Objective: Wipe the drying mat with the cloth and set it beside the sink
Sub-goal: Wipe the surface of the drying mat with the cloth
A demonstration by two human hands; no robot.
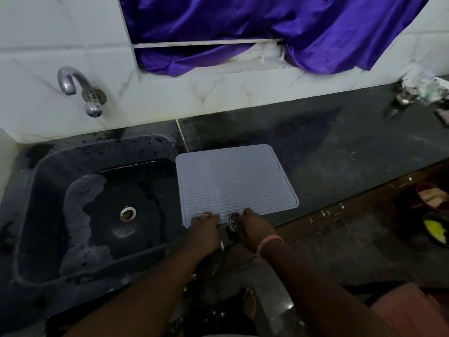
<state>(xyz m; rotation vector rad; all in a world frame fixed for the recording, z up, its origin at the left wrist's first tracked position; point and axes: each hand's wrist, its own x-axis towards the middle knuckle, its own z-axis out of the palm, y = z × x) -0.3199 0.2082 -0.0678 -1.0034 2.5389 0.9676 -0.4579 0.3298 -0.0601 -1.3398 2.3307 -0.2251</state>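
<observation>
- While the left hand (205, 223) rests with straight fingers on the near edge of the drying mat (233, 183), the right hand (252, 226) grips a checkered cloth (232, 223) there.
- Mat lies flat on the dark counter (328, 147), just beside the sink (97, 205).
- Further back, a tap (80, 90) is on the tiled wall.

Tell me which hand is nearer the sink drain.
Left. The left hand rests on the mat's near edge, beside the sink, right of the drain. The right hand holds the cloth farther right.

no readable text, no labels, no brand marks, no numbers on any surface
</observation>
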